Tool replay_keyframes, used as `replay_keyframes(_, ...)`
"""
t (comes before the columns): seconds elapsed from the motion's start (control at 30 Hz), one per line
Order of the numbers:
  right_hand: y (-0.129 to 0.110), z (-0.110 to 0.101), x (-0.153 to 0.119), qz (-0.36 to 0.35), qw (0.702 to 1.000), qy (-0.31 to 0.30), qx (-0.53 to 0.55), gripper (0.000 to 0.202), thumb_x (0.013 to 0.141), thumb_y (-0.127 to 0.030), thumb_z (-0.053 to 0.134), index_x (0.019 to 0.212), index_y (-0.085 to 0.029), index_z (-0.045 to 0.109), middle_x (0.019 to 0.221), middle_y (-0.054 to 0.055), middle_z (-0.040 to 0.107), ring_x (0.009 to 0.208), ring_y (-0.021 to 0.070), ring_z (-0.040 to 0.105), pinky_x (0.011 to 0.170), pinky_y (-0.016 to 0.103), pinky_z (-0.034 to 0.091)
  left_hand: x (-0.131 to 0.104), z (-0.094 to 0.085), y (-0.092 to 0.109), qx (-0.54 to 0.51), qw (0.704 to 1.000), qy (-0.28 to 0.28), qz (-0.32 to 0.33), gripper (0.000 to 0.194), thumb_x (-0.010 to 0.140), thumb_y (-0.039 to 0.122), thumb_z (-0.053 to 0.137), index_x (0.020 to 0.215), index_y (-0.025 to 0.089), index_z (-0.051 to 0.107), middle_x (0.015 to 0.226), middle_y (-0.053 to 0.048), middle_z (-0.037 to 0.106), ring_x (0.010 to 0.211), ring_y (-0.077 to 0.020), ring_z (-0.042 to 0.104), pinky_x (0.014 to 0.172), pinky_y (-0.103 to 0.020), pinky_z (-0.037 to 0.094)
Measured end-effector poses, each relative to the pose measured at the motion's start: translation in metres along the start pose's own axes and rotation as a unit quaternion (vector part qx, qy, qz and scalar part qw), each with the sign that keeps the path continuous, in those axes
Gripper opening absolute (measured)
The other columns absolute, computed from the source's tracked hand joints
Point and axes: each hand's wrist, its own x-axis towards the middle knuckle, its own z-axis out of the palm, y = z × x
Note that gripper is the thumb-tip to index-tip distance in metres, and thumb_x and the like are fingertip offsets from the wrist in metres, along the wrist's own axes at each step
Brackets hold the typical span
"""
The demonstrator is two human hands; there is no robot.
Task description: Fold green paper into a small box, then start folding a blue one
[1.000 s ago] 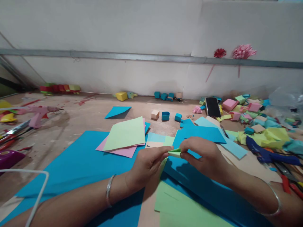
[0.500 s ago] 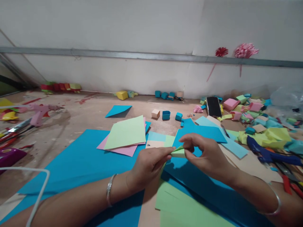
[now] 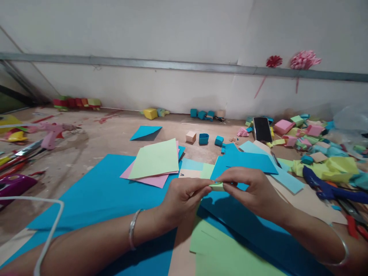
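A small folded piece of light green paper [image 3: 217, 186] is held between my two hands above the blue sheets. My left hand [image 3: 184, 195] pinches its left end between thumb and fingers. At its right end, my right hand [image 3: 253, 189] grips it, with the index finger along the top edge and the thumb at the side. Under my hands lie a large blue sheet [image 3: 94, 191] and light green sheets [image 3: 224, 245]. Just behind my left hand rests a stack of paper with a light green sheet [image 3: 156, 159] uppermost and pink below.
A pink glue gun [image 3: 50, 132] and a purple tool [image 3: 17, 188] lie left. Beyond the papers sit a peach paper cube [image 3: 191, 137] and a blue open paper box [image 3: 204, 138]. Right are a phone [image 3: 262, 129], coloured paper pieces [image 3: 313, 130], blue-handled tool [image 3: 330, 186] and red-handled scissors [image 3: 352, 226].
My right fingers have pressed down the raised green flap, so the folded paper looks flatter on top. The view has shifted slightly.
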Motion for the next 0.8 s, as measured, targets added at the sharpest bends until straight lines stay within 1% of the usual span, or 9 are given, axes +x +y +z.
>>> replay_keyframes(0.17, -0.004, -0.003, 0.002, 0.017, 1.0, -0.004, 0.019, 0.015, 0.082, -0.015, 0.058, 0.076, -0.021, 0.07, 0.074, 0.0, 0.071, 0.066, 0.0126, 0.065, 0.058, 0.024, 0.05, 0.003, 0.0, 0.002, -0.028, 0.999, -0.009, -0.028, 0.02, 0.089, 0.027, 0.06, 0.101, 0.022, 0.074, 0.085, -0.001, 0.077, 0.07, -0.0128, 0.07, 0.063, -0.021, 0.054)
replay_keyframes(0.23, -0.004, -0.003, 0.002, 0.009, 1.0, -0.021, 0.018, 0.016, 0.086, -0.018, 0.056, 0.079, -0.021, 0.07, 0.076, 0.001, 0.071, 0.068, 0.0129, 0.065, 0.06, 0.025, 0.051, 0.003, 0.0, 0.003, -0.034, 0.999, -0.004, -0.037, 0.02, 0.089, 0.028, 0.06, 0.1, 0.021, 0.075, 0.084, -0.002, 0.076, 0.069, -0.0132, 0.07, 0.063, -0.022, 0.054)
replay_keyframes(0.3, -0.004, -0.001, 0.001, -0.027, 0.999, -0.03, -0.004, 0.013, 0.089, -0.024, 0.057, 0.088, -0.02, 0.07, 0.081, 0.003, 0.071, 0.072, 0.0133, 0.065, 0.064, 0.026, 0.051, 0.003, 0.0, 0.003, -0.039, 0.998, -0.004, -0.048, 0.02, 0.089, 0.029, 0.06, 0.1, 0.021, 0.075, 0.084, -0.002, 0.077, 0.07, -0.0137, 0.069, 0.064, -0.023, 0.055)
replay_keyframes(0.37, -0.003, 0.003, -0.001, -0.08, 0.996, -0.011, -0.049, 0.014, 0.089, -0.026, 0.059, 0.095, -0.018, 0.068, 0.083, 0.004, 0.071, 0.072, 0.0138, 0.064, 0.065, 0.026, 0.05, 0.002, 0.001, 0.004, -0.05, 0.997, -0.011, -0.058, 0.021, 0.09, 0.029, 0.059, 0.1, 0.022, 0.075, 0.088, -0.003, 0.077, 0.073, -0.0144, 0.07, 0.068, -0.024, 0.055)
replay_keyframes(0.43, -0.002, 0.007, -0.004, -0.117, 0.989, 0.023, -0.092, 0.011, 0.089, -0.024, 0.059, 0.091, -0.017, 0.067, 0.079, 0.004, 0.071, 0.069, 0.0135, 0.063, 0.063, 0.025, 0.048, 0.0, 0.002, 0.005, -0.066, 0.996, -0.024, -0.062, 0.021, 0.09, 0.029, 0.058, 0.102, 0.023, 0.075, 0.091, -0.003, 0.076, 0.076, -0.0147, 0.07, 0.07, -0.025, 0.056)
replay_keyframes(0.53, 0.001, 0.009, -0.006, -0.121, 0.983, 0.053, -0.127, 0.013, 0.09, -0.018, 0.055, 0.082, -0.016, 0.065, 0.071, 0.003, 0.067, 0.062, 0.0119, 0.059, 0.058, 0.023, 0.044, -0.001, 0.002, 0.005, -0.079, 0.993, -0.043, -0.078, 0.023, 0.09, 0.032, 0.057, 0.101, 0.022, 0.075, 0.091, -0.003, 0.076, 0.076, -0.0149, 0.069, 0.068, -0.024, 0.054)
replay_keyframes(0.67, 0.009, 0.005, -0.007, -0.102, 0.983, 0.072, -0.136, 0.015, 0.091, -0.016, 0.051, 0.083, -0.017, 0.063, 0.069, 0.001, 0.064, 0.061, 0.0112, 0.057, 0.057, 0.022, 0.042, 0.004, 0.002, 0.003, -0.097, 0.981, -0.064, -0.158, 0.026, 0.087, 0.034, 0.058, 0.088, 0.016, 0.076, 0.081, -0.004, 0.074, 0.071, -0.0143, 0.065, 0.064, -0.023, 0.05)
replay_keyframes(0.73, 0.015, 0.003, -0.006, -0.084, 0.985, 0.086, -0.123, 0.015, 0.091, -0.016, 0.051, 0.083, -0.017, 0.063, 0.071, 0.001, 0.064, 0.061, 0.0106, 0.057, 0.058, 0.021, 0.043, 0.008, 0.001, 0.0, -0.132, 0.966, -0.056, -0.216, 0.023, 0.083, 0.033, 0.062, 0.082, 0.015, 0.076, 0.075, -0.004, 0.072, 0.067, -0.0134, 0.062, 0.061, -0.023, 0.047)
replay_keyframes(0.8, 0.021, 0.002, -0.005, -0.048, 0.988, 0.099, -0.107, 0.015, 0.09, -0.019, 0.053, 0.081, -0.018, 0.064, 0.07, 0.0, 0.063, 0.06, 0.0099, 0.055, 0.057, 0.02, 0.042, 0.012, 0.001, -0.004, -0.183, 0.941, -0.033, -0.283, 0.021, 0.077, 0.034, 0.067, 0.077, 0.014, 0.075, 0.068, -0.003, 0.068, 0.06, -0.0115, 0.057, 0.055, -0.021, 0.044)
